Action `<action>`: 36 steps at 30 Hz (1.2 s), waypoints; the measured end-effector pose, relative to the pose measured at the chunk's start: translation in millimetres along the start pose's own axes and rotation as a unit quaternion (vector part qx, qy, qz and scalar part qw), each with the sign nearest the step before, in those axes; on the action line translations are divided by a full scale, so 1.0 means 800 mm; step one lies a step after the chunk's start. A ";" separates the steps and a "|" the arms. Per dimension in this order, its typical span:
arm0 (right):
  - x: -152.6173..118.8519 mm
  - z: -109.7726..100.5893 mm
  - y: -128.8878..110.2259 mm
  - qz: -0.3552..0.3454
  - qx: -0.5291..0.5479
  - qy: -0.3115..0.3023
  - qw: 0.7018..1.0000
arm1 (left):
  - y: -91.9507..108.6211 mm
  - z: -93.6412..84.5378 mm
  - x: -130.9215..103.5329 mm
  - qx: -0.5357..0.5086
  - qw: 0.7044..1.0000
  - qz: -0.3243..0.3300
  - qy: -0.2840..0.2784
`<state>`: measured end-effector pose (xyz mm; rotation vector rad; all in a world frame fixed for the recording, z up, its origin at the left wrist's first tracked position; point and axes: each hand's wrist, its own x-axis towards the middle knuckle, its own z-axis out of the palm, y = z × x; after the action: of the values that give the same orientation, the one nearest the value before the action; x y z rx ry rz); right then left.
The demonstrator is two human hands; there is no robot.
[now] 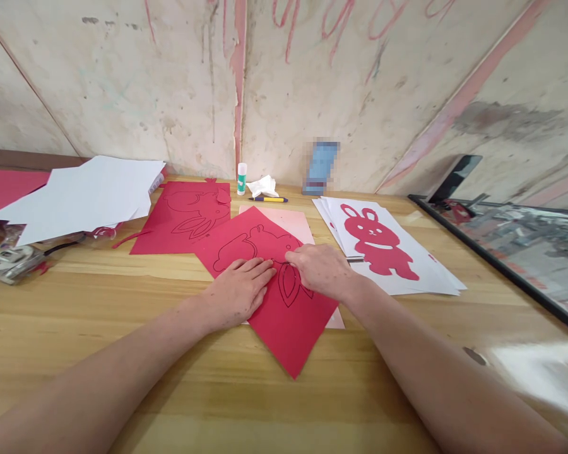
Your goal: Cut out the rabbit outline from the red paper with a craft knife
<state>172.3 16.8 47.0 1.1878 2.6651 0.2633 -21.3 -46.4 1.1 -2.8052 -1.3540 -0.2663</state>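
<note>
While left hand (241, 290) flat on red sheet (291, 340), right hand (319, 268) around slim tool (356, 259), glue stick (242, 180) and pen (269, 200) beyond.

a wooden table (218, 403) carries red sheets (291, 337), a pink sheet (293, 222), white papers (426, 271), a pen (274, 200) and a glue stick (242, 180).

Stained wall (180, 82) w/ scribbles (291, 38); wood tbl (312, 416).

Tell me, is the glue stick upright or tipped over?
Upright: the glue stick stands on end on the table, white top up, beside crumpled tissue.
</note>
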 end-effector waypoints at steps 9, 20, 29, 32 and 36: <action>0.000 0.000 0.001 0.013 0.022 -0.004 1.000 | 0.000 -0.001 -0.001 -0.005 1.000 0.000 -0.001; 0.005 0.012 0.031 0.094 0.180 0.044 0.978 | -0.003 0.007 -0.004 -0.031 0.999 -0.015 0.023; 0.009 0.019 0.048 0.166 0.191 0.031 0.967 | -0.015 -0.002 -0.011 -0.039 0.996 -0.063 0.050; 0.009 0.019 0.058 0.175 0.179 0.004 0.968 | -0.029 -0.004 -0.012 -0.028 0.991 -0.109 0.076; 0.006 0.015 0.064 0.180 0.189 -0.035 0.965 | -0.045 -0.008 -0.013 -0.018 0.979 -0.183 0.083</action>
<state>208.4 55.2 47.4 1.7585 2.4894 -0.2444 -56.6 -32.8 3.6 -2.4712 -1.8273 -0.5206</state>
